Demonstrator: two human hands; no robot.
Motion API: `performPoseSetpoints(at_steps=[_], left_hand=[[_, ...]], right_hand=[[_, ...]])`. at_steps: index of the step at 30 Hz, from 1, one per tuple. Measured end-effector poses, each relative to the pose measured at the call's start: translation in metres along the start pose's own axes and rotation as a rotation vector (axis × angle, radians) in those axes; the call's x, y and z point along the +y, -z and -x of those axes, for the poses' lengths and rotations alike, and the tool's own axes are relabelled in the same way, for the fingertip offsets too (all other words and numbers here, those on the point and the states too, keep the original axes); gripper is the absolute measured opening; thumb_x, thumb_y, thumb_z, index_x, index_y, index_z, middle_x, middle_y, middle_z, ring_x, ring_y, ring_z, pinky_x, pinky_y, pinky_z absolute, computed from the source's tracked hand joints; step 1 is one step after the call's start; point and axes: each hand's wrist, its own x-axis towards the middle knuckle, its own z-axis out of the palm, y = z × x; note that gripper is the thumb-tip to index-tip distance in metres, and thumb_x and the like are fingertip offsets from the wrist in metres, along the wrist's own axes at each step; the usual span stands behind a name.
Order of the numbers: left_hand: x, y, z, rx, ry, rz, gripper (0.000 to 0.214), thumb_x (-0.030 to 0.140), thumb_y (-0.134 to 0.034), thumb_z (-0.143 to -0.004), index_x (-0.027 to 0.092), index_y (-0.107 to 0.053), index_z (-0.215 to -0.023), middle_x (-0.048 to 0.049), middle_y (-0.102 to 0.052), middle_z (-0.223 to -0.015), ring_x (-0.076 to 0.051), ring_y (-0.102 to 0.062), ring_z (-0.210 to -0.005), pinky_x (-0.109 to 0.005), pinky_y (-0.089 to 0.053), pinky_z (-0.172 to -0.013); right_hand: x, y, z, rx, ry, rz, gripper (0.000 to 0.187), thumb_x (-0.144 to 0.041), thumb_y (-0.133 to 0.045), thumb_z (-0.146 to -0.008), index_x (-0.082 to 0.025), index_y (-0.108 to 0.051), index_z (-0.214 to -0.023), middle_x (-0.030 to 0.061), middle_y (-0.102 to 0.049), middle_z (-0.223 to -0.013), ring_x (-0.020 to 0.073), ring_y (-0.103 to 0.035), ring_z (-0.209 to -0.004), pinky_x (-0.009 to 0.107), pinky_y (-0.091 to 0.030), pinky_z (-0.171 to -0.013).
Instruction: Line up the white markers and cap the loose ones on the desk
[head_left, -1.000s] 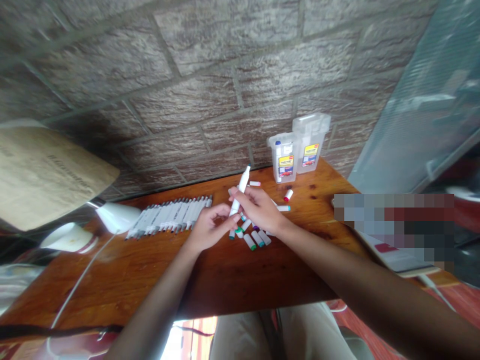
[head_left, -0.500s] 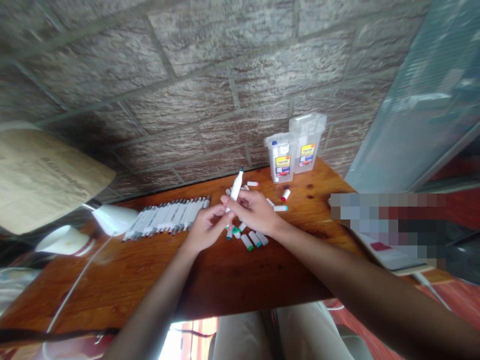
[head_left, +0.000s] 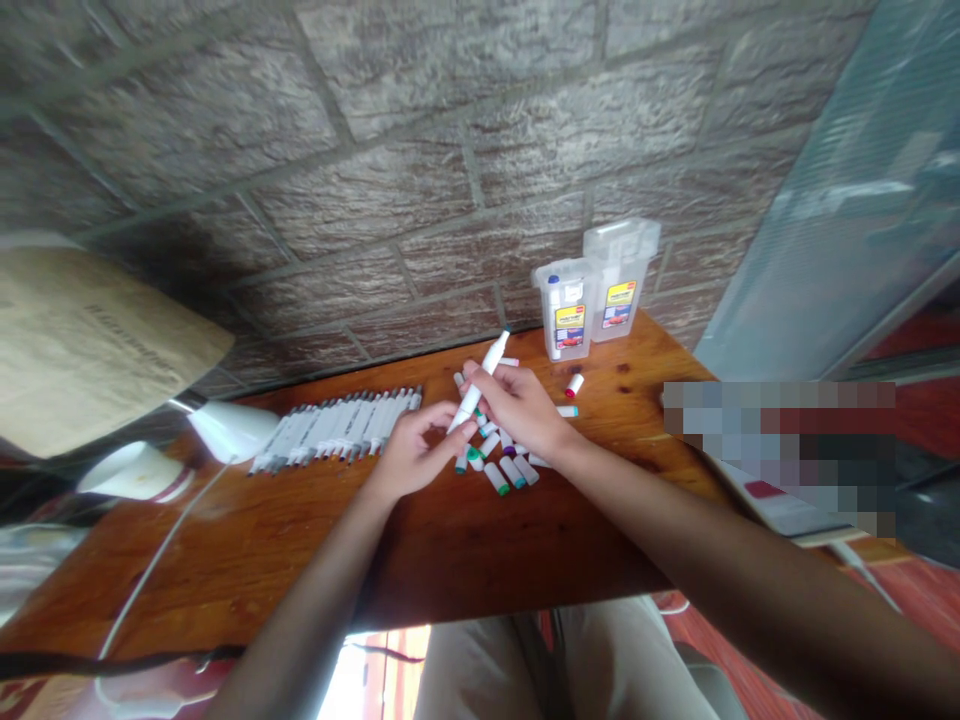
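Both my hands hold one white marker (head_left: 491, 362), tilted up to the right, with a dark green tip bare at its upper end. My right hand (head_left: 523, 405) is closed around its middle, thumb along the barrel. At the lower end, my left hand (head_left: 420, 445) pinches it between thumb and fingers. Beneath and beside the hands lie several loose marker caps (head_left: 496, 478), white with green, teal, purple or red ends. To the left, a row of white markers (head_left: 337, 428) lies side by side on the wooden table (head_left: 450, 560).
Two clear plastic cases (head_left: 570, 330) stand at the back right; the nearer one holds a blue-ended marker. A white cup (head_left: 135, 476), a white cone-shaped object (head_left: 232, 432) and a brown paper bag (head_left: 105, 350) are at left. A brick wall (head_left: 420, 200) runs behind.
My right hand has slid down and right with the marker, which now leans further right. More of its lower barrel shows between my hands. The view has shifted slightly.
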Motion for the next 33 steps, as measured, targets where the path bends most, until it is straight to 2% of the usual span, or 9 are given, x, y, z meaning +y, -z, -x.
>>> performPoseSetpoints(at_steps=[8,17,23,26,33], left_hand=[[0.005,0.001,0.000,-0.018,-0.035,-0.006,0.018,0.032,-0.064,-0.088,0.016,-0.066,-0.096,-0.0009,-0.073,-0.072,-0.013,-0.065,-0.060,-0.022,-0.051,-0.063],[-0.002,0.001,0.002,-0.028,0.003,0.067,0.023,0.038,-0.059,-0.091,0.016,-0.064,-0.094,-0.0003,-0.068,-0.063,-0.014,-0.062,-0.056,-0.025,-0.050,-0.061],[-0.008,0.003,0.003,0.050,0.013,0.206,0.034,0.048,-0.055,-0.092,0.016,-0.064,-0.098,-0.0004,-0.066,-0.059,-0.016,-0.062,-0.054,-0.028,-0.050,-0.060],[-0.007,0.004,0.004,0.025,0.001,0.206,0.034,0.047,-0.052,-0.093,0.015,-0.064,-0.094,-0.0015,-0.066,-0.061,-0.016,-0.062,-0.056,-0.028,-0.050,-0.062],[-0.003,0.004,0.004,-0.038,0.009,0.157,0.040,0.050,-0.051,-0.092,0.015,-0.067,-0.097,-0.0020,-0.065,-0.061,-0.016,-0.061,-0.056,-0.027,-0.049,-0.061]], right_hand=[[0.005,0.001,-0.004,0.042,-0.040,-0.037,0.049,-0.064,-0.058,-0.082,-0.016,-0.066,-0.075,-0.0027,-0.054,-0.055,0.0103,-0.049,-0.053,0.023,-0.036,-0.052],[0.006,0.002,-0.006,0.046,-0.083,-0.079,0.040,-0.056,-0.061,-0.081,-0.017,-0.064,-0.071,-0.0040,-0.050,-0.051,0.0096,-0.045,-0.048,0.024,-0.033,-0.048],[-0.001,0.003,-0.009,0.054,-0.243,-0.314,0.027,-0.040,-0.054,-0.083,-0.016,-0.060,-0.071,-0.0061,-0.042,-0.046,0.0071,-0.032,-0.038,0.023,-0.020,-0.040],[-0.003,0.004,-0.010,0.048,-0.311,-0.421,0.023,-0.036,-0.053,-0.082,-0.016,-0.057,-0.072,-0.0056,-0.042,-0.048,0.0064,-0.030,-0.038,0.023,-0.017,-0.040],[-0.003,0.004,-0.010,-0.093,-0.451,-0.558,0.024,-0.038,-0.053,-0.083,-0.017,-0.054,-0.072,-0.0058,-0.041,-0.048,0.0058,-0.027,-0.039,0.022,-0.015,-0.042]])
